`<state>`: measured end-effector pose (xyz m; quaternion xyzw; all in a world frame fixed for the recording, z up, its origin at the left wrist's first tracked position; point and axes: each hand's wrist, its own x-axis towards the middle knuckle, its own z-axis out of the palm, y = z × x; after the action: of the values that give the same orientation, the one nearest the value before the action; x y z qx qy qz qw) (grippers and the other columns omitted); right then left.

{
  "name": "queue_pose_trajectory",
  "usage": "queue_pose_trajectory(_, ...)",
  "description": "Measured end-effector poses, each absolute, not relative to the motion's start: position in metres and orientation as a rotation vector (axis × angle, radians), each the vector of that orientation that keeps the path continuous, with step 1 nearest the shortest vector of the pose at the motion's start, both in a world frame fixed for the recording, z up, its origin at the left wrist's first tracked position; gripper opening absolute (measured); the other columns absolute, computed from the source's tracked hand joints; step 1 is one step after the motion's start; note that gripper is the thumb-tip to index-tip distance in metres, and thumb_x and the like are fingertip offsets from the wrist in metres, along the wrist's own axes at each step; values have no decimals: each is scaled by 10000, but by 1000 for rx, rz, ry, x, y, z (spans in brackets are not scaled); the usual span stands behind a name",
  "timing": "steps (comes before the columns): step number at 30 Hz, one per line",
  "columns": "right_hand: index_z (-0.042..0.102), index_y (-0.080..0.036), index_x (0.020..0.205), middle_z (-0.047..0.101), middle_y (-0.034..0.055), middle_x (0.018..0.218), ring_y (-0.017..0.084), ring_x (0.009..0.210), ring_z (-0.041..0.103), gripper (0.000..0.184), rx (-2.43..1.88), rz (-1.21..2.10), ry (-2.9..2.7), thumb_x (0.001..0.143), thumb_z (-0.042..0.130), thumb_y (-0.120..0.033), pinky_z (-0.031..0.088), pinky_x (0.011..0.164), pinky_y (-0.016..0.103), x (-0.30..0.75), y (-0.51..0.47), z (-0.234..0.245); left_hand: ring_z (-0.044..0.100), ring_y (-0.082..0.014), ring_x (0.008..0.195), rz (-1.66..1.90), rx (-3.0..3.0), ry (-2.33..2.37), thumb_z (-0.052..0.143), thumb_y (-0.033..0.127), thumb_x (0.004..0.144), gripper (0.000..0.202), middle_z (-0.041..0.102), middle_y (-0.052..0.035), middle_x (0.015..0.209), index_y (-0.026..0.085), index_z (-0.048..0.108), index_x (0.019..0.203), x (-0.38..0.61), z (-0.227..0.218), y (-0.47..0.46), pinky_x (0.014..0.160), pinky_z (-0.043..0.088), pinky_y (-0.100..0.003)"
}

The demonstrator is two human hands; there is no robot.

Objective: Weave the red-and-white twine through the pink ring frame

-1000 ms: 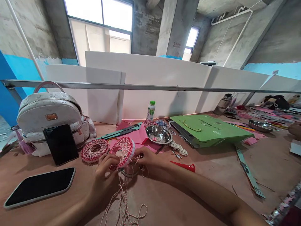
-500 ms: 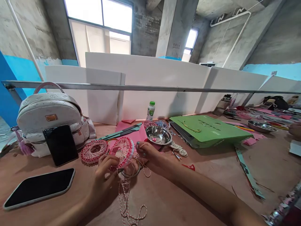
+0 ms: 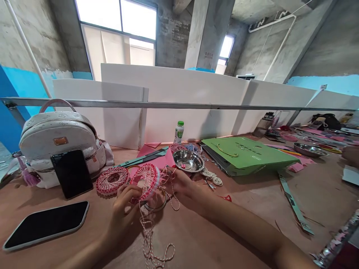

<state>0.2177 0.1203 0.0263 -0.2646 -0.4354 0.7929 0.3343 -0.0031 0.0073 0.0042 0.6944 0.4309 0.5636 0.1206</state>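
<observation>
My left hand (image 3: 127, 198) is closed on the near left edge of a pink-and-white string-wound ring (image 3: 147, 181), which it holds tilted up above the table. To the ring's right, the fingers of my right hand (image 3: 178, 181) are pinched together on a thin pink-and-white cord (image 3: 174, 196). Loose cord (image 3: 148, 239) hangs from the ring and lies in loops on the table. Under the ring, a round hoop-like object (image 3: 157, 205) partly shows. A second wound ring (image 3: 113, 180) lies flat to the left.
A steel bowl (image 3: 188, 160) stands behind my right hand, with a coil of white cord (image 3: 213, 177) beside it. A green folder-like bag (image 3: 249, 155) lies to the right. At the left are a phone (image 3: 46, 225), another leaning phone (image 3: 71, 173) and a white backpack (image 3: 58, 130).
My right hand has shifted slightly and turned beside the ring, with the cord at its fingers. The ring stays in my left hand.
</observation>
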Motion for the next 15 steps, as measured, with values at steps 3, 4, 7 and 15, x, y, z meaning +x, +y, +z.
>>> queue_pose_trajectory(3,477,-191,673,483,-50,543,87,450,422,272,-668,2249,-1000,896,595,-294,399,454,188,219,131,28,617,-224,884,1667,2017,1264,602,294,905,119,700,-30,878,238,650,811,-3,4,8,817,486,-342)
queue_pose_trajectory(4,445,-194,644,434,-64,509,79,414,369,304,-670,2271,-994,891,593,-293,359,416,183,219,131,28,615,-227,883,1668,2011,1268,598,308,907,135,698,-35,872,237,646,802,-3,4,8,818,486,-346)
queue_pose_trajectory(7,489,-184,660,442,-69,516,70,399,356,292,-664,2263,-1090,853,663,-318,319,385,186,215,119,28,611,-232,882,1654,2011,1273,593,335,911,164,695,-41,864,235,636,790,-3,4,7,833,482,-358)
queue_pose_trajectory(15,730,-124,822,664,-4,702,90,568,538,205,-791,1810,-1903,688,827,-246,414,515,191,212,103,24,603,-217,920,1638,2052,1229,603,274,926,97,695,-18,909,246,648,845,-5,-1,8,844,464,-336)
